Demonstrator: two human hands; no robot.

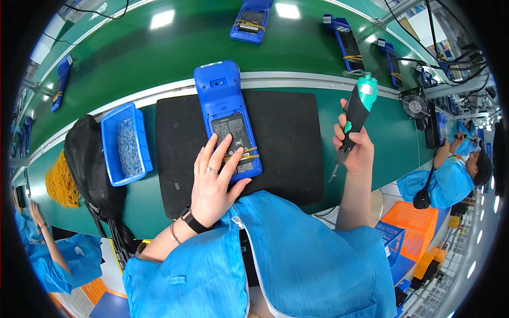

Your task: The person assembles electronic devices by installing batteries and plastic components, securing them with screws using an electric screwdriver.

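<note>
A blue handheld payment terminal lies back side up on the black mat, its battery bay uncovered. Inside the bay sits a dark battery, and yellow rubber bands cross the lower end. My left hand rests flat over that lower part, fingers spread, gripping nothing. To the right, above the mat's edge, my right hand is wrapped round a black and green electric screwdriver. Its bit points down and to the left, apart from the terminal.
Left of the mat stands a blue bin of small screws, beside a black mesh bag and yellow rubber bands. More terminals lie on the green belt beyond. A small fan stands right. Co-workers sit at both sides.
</note>
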